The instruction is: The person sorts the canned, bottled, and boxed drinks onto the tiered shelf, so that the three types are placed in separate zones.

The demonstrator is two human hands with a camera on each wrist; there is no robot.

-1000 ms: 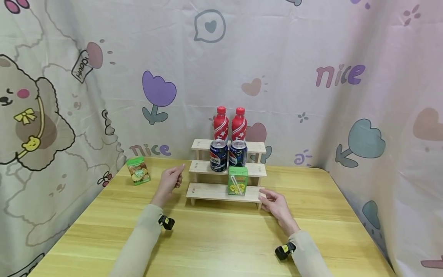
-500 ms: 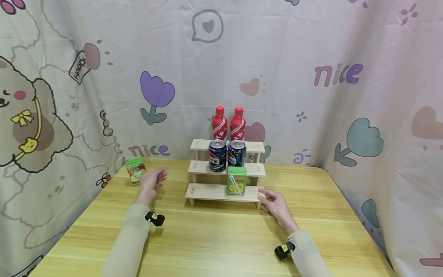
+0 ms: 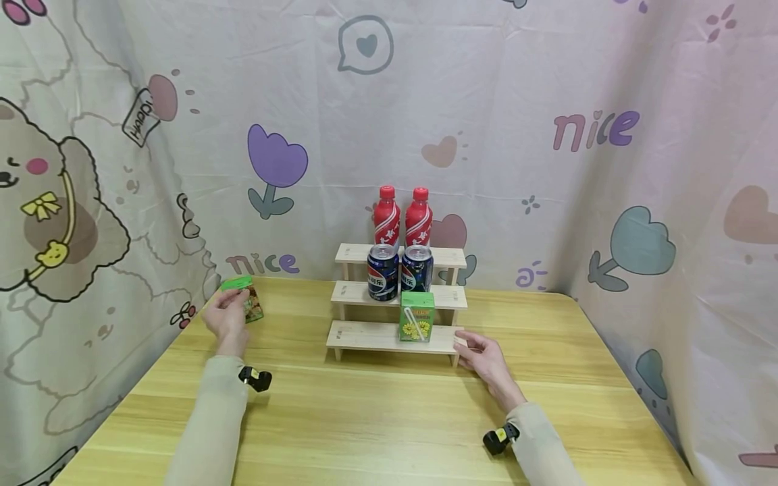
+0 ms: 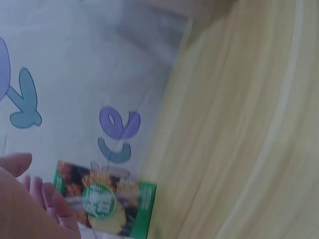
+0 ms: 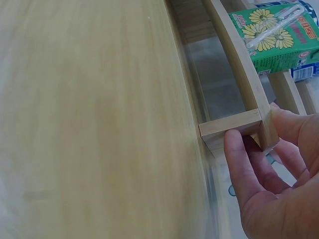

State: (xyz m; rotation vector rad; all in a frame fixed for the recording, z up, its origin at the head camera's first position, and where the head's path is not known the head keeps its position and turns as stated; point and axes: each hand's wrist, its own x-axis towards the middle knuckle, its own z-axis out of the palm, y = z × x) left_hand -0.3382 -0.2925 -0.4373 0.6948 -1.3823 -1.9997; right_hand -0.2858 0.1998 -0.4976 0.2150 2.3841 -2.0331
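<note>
My left hand (image 3: 227, 320) is at the far left of the table, in front of a green and brown drink carton (image 3: 253, 308), hiding part of it in the head view. In the left wrist view the fingers (image 4: 57, 204) are loosely bent and overlap one end of the carton, with the thumb held apart. At the right end of a three-tier wooden display shelf (image 3: 365, 336), my right hand (image 3: 486, 368) grips the lowest tier, thumb on the board and fingers against its leg (image 5: 232, 124). A green juice box (image 3: 417, 318) with a straw stands upright on that tier.
Two dark blue cola cans (image 3: 383, 273) stand on the middle tier. Behind them, two red bottles (image 3: 387, 219) are on the top tier. A printed cloth (image 3: 498, 101) hangs around the back and sides of the wooden table (image 3: 377, 425).
My left hand has moved left from beside the shelf to the carton, which it now partly covers. The right hand keeps its grip on the shelf, unmoved.
</note>
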